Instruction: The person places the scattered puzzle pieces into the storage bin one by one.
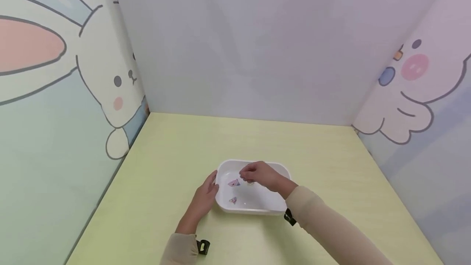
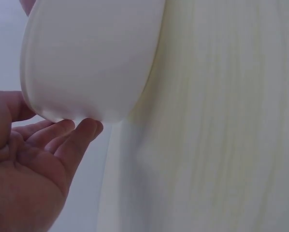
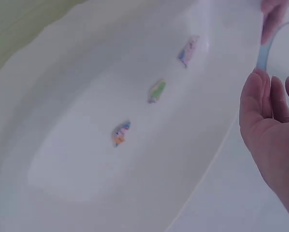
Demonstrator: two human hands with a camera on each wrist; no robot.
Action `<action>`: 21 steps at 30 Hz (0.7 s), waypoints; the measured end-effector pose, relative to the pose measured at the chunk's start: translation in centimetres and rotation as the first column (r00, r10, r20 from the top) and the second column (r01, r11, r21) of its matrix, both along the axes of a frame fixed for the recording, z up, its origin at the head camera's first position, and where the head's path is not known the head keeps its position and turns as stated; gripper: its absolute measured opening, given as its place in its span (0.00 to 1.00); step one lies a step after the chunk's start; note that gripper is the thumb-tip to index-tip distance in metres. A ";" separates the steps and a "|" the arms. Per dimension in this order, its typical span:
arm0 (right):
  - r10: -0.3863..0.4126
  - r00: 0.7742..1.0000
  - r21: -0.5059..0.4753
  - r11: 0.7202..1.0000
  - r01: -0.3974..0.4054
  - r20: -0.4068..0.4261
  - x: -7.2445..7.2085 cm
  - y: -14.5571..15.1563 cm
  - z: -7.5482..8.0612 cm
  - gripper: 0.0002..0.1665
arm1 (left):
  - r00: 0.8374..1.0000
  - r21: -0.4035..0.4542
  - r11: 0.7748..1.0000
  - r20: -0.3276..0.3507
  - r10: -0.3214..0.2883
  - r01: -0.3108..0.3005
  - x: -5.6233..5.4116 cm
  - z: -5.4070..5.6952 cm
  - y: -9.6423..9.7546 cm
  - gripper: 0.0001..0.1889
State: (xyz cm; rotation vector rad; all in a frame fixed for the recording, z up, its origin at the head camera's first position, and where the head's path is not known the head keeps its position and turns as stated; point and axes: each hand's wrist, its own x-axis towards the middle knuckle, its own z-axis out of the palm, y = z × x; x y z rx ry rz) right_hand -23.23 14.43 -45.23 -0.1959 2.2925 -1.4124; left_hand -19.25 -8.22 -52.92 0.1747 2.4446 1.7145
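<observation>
A white plastic tub point(image 1: 250, 211) with rounded corners stands on the table. Several small, flat, colourful printed pieces lie on its floor: a pinkish one point(image 1: 233, 183), another with purple point(image 1: 233, 200), a green one point(image 3: 156, 91) and one with orange and blue point(image 3: 121, 133). My left hand point(image 1: 204, 198) grips the tub's left end; in the left wrist view its fingertips point(image 2: 89, 126) press the outer wall and its thumb is at the rim. Over the tub's inside is my right hand point(image 1: 259, 174), fingers bent and drawn together. Whether anything small is between them cannot be told.
The pale yellow-green table point(image 1: 176, 150) extends around the tub. A plain pale wall point(image 1: 239, 52) closes the back, with cartoon-printed walls on the left point(image 1: 44, 146) and right point(image 1: 423, 105). Black wrist mounts point(image 1: 203, 247) show by the sleeves.
</observation>
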 end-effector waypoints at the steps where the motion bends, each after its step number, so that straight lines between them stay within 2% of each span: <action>1: -0.011 1.000 -0.009 1.000 0.011 -0.008 0.0 0.4 0.5 0.16 | 1.000 -0.003 1.000 0.001 0.002 -0.002 0.0 0.0 0.0 0.27; 8: -0.131 0.990 -0.134 0.983 0.123 -0.051 0.2 4.7 2.8 0.18 | 1.000 -0.017 1.000 0.006 0.012 -0.012 0.2 0.0 -0.2 0.27; 11: -0.198 0.978 -0.130 0.973 0.189 -0.060 0.4 7.1 3.3 0.19 | 1.000 -0.015 1.000 -0.001 0.010 -0.010 0.2 -0.1 -0.2 0.27; 15: -0.256 0.963 -0.105 0.963 0.247 -0.083 0.8 10.4 3.4 0.20 | 1.000 -0.009 1.000 -0.002 0.007 -0.007 0.2 -0.2 -0.1 0.27; 21: -0.300 0.948 -0.083 0.953 0.292 -0.109 1.6 14.9 2.7 0.22 | 1.000 0.001 1.000 -0.002 -0.001 0.001 0.2 -0.1 0.1 0.26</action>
